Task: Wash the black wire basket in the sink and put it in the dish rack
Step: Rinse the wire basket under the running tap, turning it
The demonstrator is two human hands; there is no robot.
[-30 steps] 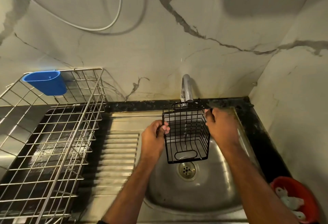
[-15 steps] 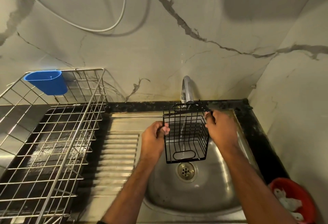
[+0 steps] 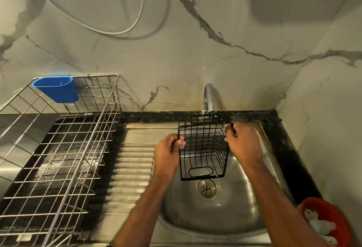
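Two bare forearms come up from the bottom edge, and no sleeve shows on either one. Left hand [image 3: 168, 153]: no ring or band on the fingers that show, knuckles rounded, short nails at the fingertips. Right hand [image 3: 242, 145]: also bare, seen from the back, with no ring or watch on it. Both wrists are uncovered. Low on the left forearm, right at the frame's bottom edge, there's a thin dark sliver; it could be a strap or a cuff, but too little of it shows to tell. No gloves on either hand.
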